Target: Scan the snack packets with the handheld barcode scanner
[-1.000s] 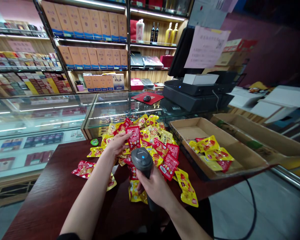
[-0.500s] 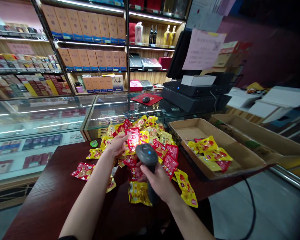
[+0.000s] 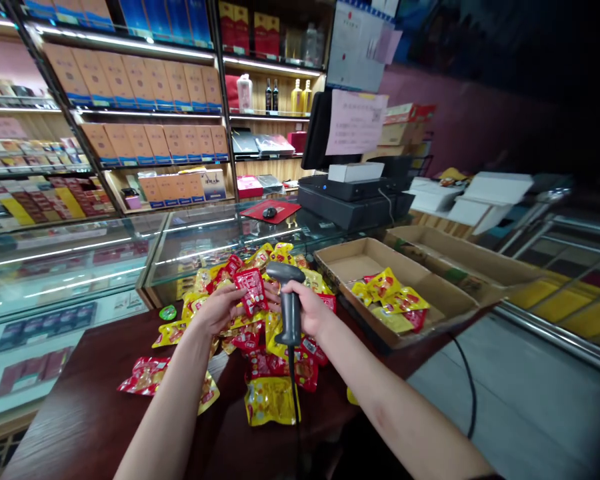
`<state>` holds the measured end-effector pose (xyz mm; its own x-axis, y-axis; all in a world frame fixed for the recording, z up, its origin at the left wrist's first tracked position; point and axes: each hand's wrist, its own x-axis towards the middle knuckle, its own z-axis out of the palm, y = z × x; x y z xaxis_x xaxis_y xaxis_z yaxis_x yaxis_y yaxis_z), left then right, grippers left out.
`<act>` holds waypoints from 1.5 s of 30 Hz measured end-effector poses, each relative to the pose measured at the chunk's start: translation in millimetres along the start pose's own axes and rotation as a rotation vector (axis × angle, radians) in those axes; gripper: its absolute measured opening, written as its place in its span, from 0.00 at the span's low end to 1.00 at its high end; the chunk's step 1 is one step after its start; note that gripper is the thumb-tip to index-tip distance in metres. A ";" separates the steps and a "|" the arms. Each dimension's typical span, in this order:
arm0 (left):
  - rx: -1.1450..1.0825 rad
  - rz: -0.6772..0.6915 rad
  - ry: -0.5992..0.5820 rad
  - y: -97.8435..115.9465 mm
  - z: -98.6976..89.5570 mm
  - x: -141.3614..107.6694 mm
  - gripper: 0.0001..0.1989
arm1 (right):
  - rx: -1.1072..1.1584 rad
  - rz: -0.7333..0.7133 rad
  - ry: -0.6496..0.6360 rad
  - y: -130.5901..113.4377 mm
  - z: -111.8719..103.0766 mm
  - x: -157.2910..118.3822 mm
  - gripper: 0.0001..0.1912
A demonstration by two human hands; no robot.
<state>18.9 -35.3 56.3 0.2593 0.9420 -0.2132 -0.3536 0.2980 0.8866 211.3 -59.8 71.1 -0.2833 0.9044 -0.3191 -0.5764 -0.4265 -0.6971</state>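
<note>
My left hand (image 3: 219, 308) grips a red snack packet (image 3: 251, 291) by its left edge, over a heap of red and yellow packets. Wrapped round the handle of a black barcode scanner (image 3: 291, 310), my right hand (image 3: 310, 308) is closed, and the scanner's head sits just right of the red packet. The scanner's cable runs down across a yellow packet (image 3: 271, 401) at the front of the heap. Left of the heap, a red packet (image 3: 147, 375) lies on the dark wooden table (image 3: 87, 393), partly behind my left forearm.
To the right stands an open cardboard tray (image 3: 347, 252) with several packets in it, and a second cardboard tray (image 3: 430, 240) beyond. A glass display counter (image 3: 200, 233) borders the table's far side. A monitor (image 3: 316, 130) rises behind; a small green item (image 3: 168, 312) lies near the heap.
The camera view has swung right and up. The scanner has risen and now stands more upright beside the red packet, its handle and cable in full view. The red packet stays in my left hand.
</note>
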 end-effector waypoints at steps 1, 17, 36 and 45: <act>0.011 0.009 0.001 -1.4 3.6 -0.7 0.04 | 0.009 0.008 0.006 -1.8 -1.4 -0.6 0.08; 0.090 0.001 -0.188 -14.1 197.2 97.9 0.07 | 0.063 -0.279 0.172 -135.5 -105.5 -60.9 0.08; 0.195 -0.012 -0.040 -27.0 176.8 102.5 0.16 | 0.074 -0.171 0.212 -132.6 -117.7 -44.1 0.09; 0.278 0.118 0.134 3.0 44.2 31.2 0.24 | 0.051 0.005 0.071 -57.9 -47.3 0.5 0.08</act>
<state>65.6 -11.8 70.4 0.1038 0.9849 -0.1385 -0.1110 0.1499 0.9825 280.8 -34.0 80.9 -0.2322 0.9004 -0.3680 -0.6139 -0.4291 -0.6626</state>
